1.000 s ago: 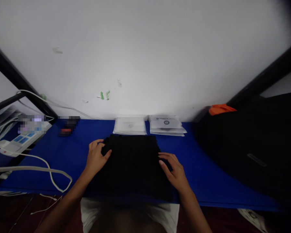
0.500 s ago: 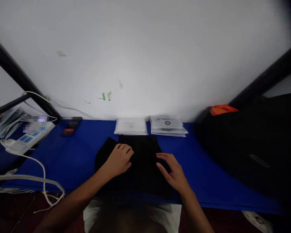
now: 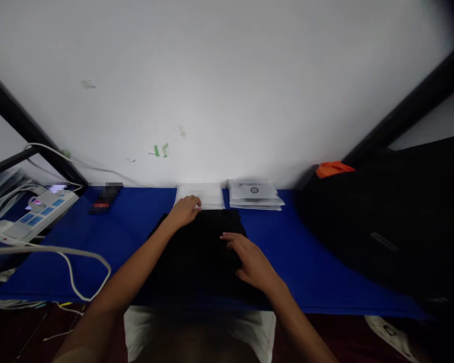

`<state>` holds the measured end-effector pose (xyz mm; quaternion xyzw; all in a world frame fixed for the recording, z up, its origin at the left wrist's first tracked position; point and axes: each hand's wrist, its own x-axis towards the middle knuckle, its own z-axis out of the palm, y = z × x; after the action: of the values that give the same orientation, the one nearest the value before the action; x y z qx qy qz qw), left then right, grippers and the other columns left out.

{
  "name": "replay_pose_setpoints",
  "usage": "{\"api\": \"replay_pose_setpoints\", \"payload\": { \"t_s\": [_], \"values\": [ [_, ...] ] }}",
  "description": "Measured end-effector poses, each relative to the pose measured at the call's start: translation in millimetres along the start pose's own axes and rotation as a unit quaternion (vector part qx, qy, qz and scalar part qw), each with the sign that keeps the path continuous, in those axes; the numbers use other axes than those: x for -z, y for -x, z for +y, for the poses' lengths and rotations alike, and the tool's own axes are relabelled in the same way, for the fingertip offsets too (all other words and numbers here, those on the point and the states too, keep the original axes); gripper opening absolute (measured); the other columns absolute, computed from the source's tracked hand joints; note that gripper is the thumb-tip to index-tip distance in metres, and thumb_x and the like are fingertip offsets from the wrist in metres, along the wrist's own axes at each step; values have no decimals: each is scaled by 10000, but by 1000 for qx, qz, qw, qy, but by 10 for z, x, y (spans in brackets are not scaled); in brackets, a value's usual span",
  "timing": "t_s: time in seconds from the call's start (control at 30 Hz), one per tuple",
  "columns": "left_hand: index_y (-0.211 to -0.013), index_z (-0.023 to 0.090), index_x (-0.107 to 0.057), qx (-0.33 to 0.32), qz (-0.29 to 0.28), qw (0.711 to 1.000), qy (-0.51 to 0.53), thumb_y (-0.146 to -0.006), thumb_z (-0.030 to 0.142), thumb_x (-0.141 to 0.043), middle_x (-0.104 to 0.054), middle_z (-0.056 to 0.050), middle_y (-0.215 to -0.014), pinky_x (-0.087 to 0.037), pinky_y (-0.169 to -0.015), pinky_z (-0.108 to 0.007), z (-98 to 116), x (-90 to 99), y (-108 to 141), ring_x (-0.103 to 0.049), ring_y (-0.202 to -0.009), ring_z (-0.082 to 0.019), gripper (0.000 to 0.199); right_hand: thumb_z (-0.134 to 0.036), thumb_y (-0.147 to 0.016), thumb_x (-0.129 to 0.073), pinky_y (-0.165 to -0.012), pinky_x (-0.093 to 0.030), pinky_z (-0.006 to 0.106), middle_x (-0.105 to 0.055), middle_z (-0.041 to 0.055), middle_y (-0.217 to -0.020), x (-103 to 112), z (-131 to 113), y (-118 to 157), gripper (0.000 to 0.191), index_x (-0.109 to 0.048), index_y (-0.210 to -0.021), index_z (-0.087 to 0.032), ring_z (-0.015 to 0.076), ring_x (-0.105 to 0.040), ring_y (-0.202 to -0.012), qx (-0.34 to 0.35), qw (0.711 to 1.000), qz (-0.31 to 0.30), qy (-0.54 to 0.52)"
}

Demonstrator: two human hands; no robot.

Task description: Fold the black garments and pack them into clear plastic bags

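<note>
A folded black cloth, apparently a garment point(image 3: 208, 252), lies on the blue-covered table in front of me; its dark folds are hard to make out. My left hand point(image 3: 184, 210) rests at its far left edge, palm down with fingers slightly bent, partly over a white packet point(image 3: 212, 194). My right hand point(image 3: 251, 259) is over the right part of the cloth, its fingers stretched out and thumb apart. I see nothing held in either hand.
Clear plastic packets with a dark logo point(image 3: 254, 190) are stacked against the wall. A large black bag point(image 3: 382, 212) with an orange piece point(image 3: 335, 169) stands at right. To the left are a power strip point(image 3: 41, 217), cables, and a partly blurred dark object point(image 3: 105, 197).
My left hand has slid forward to the cloth's far edge. My right hand has shifted left over the cloth. The cloth's left side now looks flatter. The camera view has shifted slightly.
</note>
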<state>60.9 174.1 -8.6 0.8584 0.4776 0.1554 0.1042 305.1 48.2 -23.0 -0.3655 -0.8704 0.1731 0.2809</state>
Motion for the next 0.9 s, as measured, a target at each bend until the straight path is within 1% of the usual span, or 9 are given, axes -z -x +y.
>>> {"api": "replay_pose_setpoints", "payload": {
  "t_s": [0.1,0.17,0.3,0.37,0.5,0.57,0.7,0.8,0.9],
  "values": [
    [-958,151,-613,14,-8,999,-38,-874,85,-492,-653,-104,-915,-455,-826,-351,-235,-38,-96,-611,-912,-241,161,24,-523,-453,-1024,-460,457,-591,128,-1312,-20,-85,27,643,-544,-1120,-195,253,-523,-1264,-38,999,-37,-5],
    [-941,169,-620,4,-11,998,-54,-869,63,-458,-652,-85,-871,-454,-802,-338,-298,-10,-93,-613,-867,-228,206,39,-525,-442,-1055,-443,453,-558,117,-1370,-31,-124,42,757,-529,-1238,-200,242,-504,-1290,-55,996,-71,1],
    [-998,187,-646,-38,-4,997,-69,-869,64,-425,-632,-98,-1043,-451,-858,-362,-216,101,33,-583,-979,-238,284,58,-515,-403,-1056,-459,416,-538,93,-1408,-22,-123,77,889,-494,-1359,-208,221,-494,-1308,-39,994,-102,14],
    [-1086,182,-638,-68,1,995,-68,-855,65,-439,-601,-107,-1109,-444,-911,-387,-104,145,146,-549,-1045,-250,326,58,-565,-393,-1054,-460,421,-525,96,-1424,4,-107,78,866,-470,-1387,-205,219,-480,-1322,5,998,-66,23],
    [-1288,189,-525,-153,20,988,-9,-807,42,-457,-554,-109,-1132,-455,-946,-428,186,189,443,-514,-1068,-250,508,-53,-810,-410,-1076,-425,487,-450,125,-1482,60,-90,-5,699,-322,-1486,-208,262,-384,-1391,114,991,49,57],
    [-1385,200,-425,-184,10,982,42,-768,32,-470,-525,-116,-1175,-455,-971,-448,334,188,593,-497,-1101,-255,642,-104,-859,-425,-1076,-421,502,-445,141,-1480,48,-74,-80,667,-284,-1503,-205,280,-376,-1393,134,986,65,78],
    [-1507,206,-219,-201,-22,977,65,-700,15,-472,-472,-147,-1268,-428,-1024,-495,522,112,792,-463,-1186,-290,867,33,-704,-442,-1046,-448,511,-530,156,-1367,-105,-22,-213,785,-364,-1455,-185,298,-477,-1296,56,991,21,116],
    [-1509,199,-217,-189,-56,980,29,-702,7,-468,-481,-154,-1337,-386,-1069,-512,536,16,831,-449,-1257,-304,866,81,-593,-459,-994,-488,493,-595,150,-1230,-258,-22,-268,819,-460,-1373,-167,302,-567,-1152,-45,988,-38,140],
    [-1521,184,-170,-171,-102,980,-11,-667,-7,-470,-361,-155,-1517,-310,-1106,-570,523,-44,826,-318,-1403,-337,925,45,-591,-550,-995,-473,521,-573,223,-1250,-377,-59,-297,759,-490,-1337,-82,361,-545,-1166,-96,976,-91,174]
  ]
}}
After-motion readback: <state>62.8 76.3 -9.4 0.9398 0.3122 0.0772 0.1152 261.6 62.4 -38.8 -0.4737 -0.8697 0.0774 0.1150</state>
